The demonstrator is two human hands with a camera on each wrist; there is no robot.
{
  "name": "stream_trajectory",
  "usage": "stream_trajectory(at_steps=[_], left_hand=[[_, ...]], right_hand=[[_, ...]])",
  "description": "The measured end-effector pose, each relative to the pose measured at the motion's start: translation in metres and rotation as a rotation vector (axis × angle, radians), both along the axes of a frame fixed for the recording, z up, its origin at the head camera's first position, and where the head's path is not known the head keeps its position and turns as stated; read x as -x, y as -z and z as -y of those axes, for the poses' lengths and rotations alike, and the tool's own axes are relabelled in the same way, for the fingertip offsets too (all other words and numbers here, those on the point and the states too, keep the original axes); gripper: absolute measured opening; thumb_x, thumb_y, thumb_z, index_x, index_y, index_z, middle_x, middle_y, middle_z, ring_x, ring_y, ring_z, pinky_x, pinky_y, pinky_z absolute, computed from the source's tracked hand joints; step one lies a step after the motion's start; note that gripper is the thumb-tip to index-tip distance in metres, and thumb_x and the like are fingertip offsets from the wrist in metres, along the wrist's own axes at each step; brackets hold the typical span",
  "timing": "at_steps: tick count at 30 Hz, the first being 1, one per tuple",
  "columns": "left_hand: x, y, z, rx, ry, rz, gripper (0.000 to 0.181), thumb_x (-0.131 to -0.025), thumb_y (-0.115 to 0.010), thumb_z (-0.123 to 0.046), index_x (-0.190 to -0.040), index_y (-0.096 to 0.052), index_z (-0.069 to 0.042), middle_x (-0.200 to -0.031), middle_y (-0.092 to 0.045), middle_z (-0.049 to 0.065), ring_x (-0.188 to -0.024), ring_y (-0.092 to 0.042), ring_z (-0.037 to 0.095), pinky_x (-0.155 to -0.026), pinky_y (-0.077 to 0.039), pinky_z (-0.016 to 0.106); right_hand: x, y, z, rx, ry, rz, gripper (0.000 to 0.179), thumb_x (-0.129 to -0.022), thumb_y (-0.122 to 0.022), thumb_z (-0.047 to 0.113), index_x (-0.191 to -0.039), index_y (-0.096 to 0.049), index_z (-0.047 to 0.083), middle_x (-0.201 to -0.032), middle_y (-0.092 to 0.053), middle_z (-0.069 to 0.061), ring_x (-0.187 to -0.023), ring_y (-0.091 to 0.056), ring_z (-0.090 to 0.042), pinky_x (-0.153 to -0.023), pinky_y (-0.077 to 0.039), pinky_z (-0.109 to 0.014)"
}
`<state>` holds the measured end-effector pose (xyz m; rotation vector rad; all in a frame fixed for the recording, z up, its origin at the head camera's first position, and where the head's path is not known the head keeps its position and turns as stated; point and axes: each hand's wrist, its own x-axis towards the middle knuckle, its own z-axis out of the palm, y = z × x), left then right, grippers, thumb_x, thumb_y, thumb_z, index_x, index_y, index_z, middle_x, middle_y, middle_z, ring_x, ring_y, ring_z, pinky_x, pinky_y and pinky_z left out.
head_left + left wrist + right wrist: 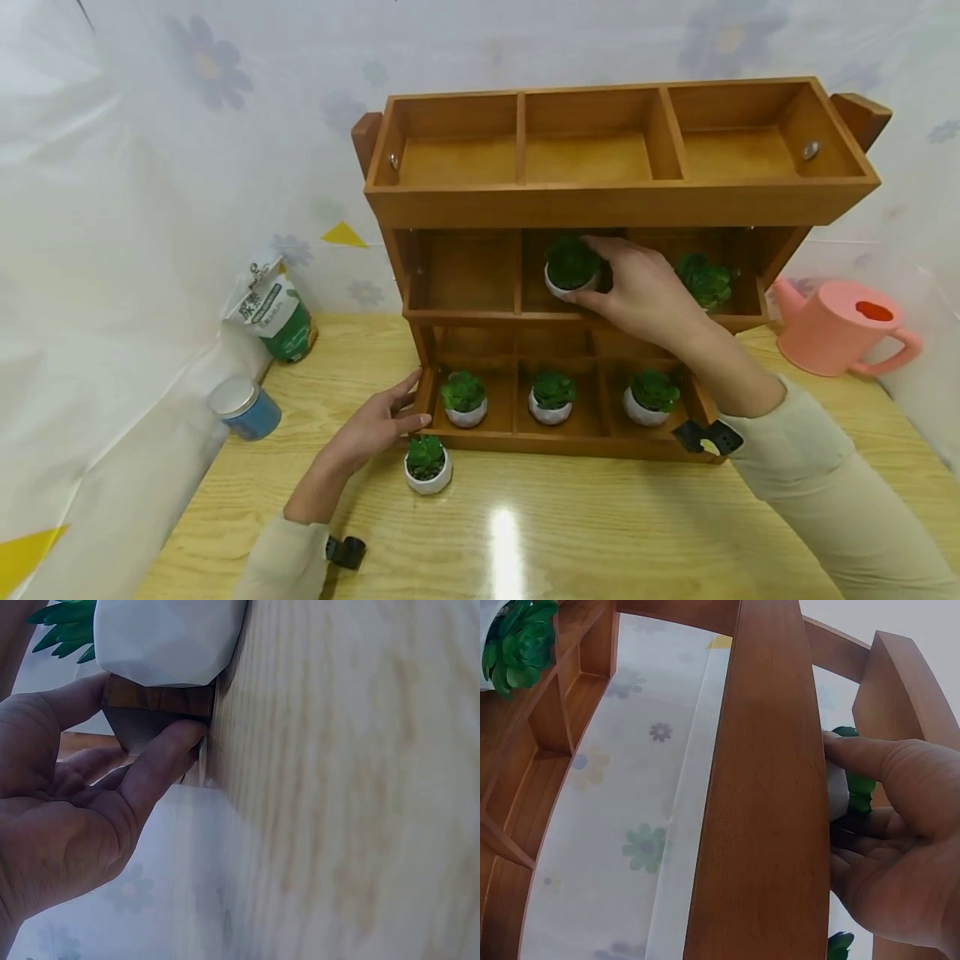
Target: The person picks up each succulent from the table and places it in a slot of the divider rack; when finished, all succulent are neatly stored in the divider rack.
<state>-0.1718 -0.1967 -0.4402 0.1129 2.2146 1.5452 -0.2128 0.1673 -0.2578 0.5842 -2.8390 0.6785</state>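
A wooden three-tier shelf [622,207] with divided compartments stands on the table. My right hand [647,287] pinches a potted succulent [572,263] in the middle compartment of the middle tier. In the right wrist view, that succulent's white pot [838,784] is partly hidden behind the tier's front board. My left hand [372,423] grips the bottom tier's left front corner [157,700], thumb at the front and fingers along the side. Just before this corner, another potted succulent [428,467] stands on the table.
Three potted succulents fill the bottom tier, one [551,397] in its middle. Another succulent [703,282] sits at the middle tier's right, partly behind my right arm. A pink watering can [836,327] stands right; a blue jar [245,407] and a clipped green bag [281,315] stand left.
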Motion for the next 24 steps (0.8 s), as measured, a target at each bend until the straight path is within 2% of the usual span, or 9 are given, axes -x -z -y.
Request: stream_trajectory(at_steps=[6,10,13,19,24], left_hand=[[0.000,0.000,0.000,0.005,-0.010,-0.002,0.078,-0.101,-0.065,-0.021,-0.163,-0.020,-0.033,-0.164,-0.027,0.025,-0.136,-0.054,0.039,-0.096,-0.056,0.051],[0.000,0.001,-0.001,0.010,0.000,-0.005,0.078,-0.101,-0.065,-0.022,-0.163,-0.019,-0.032,-0.164,-0.027,0.026,-0.135,-0.055,0.039,-0.095,-0.057,0.049],[0.000,0.000,-0.001,0.012,0.002,-0.004,0.077,-0.101,-0.064,-0.022,-0.163,-0.019,-0.031,-0.164,-0.027,0.026,-0.133,-0.056,0.038,-0.094,-0.057,0.049],[0.001,-0.002,0.000,0.014,0.002,-0.002,0.078,-0.101,-0.065,-0.022,-0.163,-0.020,-0.033,-0.165,-0.026,0.025,-0.133,-0.056,0.037,-0.093,-0.058,0.047],[0.001,-0.001,0.001,0.019,0.004,-0.010,0.078,-0.101,-0.065,-0.022,-0.163,-0.019,-0.032,-0.164,-0.026,0.026,-0.133,-0.057,0.038,-0.092,-0.058,0.046]], right_hand=[[-0.002,0.005,0.000,-0.021,-0.032,-0.006,0.069,-0.093,-0.075,0.029,-0.150,-0.048,0.005,-0.149,-0.053,-0.020,-0.135,-0.051,-0.041,-0.108,-0.043,-0.059],[-0.007,-0.001,-0.004,-0.010,-0.027,0.016,0.073,-0.094,-0.074,0.031,-0.155,-0.042,0.008,-0.154,-0.049,-0.017,-0.138,-0.048,-0.042,-0.110,-0.040,-0.060],[-0.015,-0.007,-0.008,0.015,-0.028,0.003,0.074,-0.093,-0.076,0.033,-0.155,-0.043,0.010,-0.155,-0.049,-0.014,-0.135,-0.052,-0.041,-0.108,-0.042,-0.060],[-0.038,-0.015,-0.012,0.085,-0.061,-0.090,0.069,-0.090,-0.079,0.032,-0.151,-0.051,0.016,-0.151,-0.054,-0.011,-0.121,-0.063,-0.038,-0.102,-0.049,-0.057],[-0.057,-0.004,-0.005,0.155,-0.191,-0.227,0.064,-0.086,-0.083,0.019,-0.144,-0.058,0.014,-0.138,-0.064,-0.010,-0.113,-0.068,-0.032,-0.090,-0.056,-0.051]])
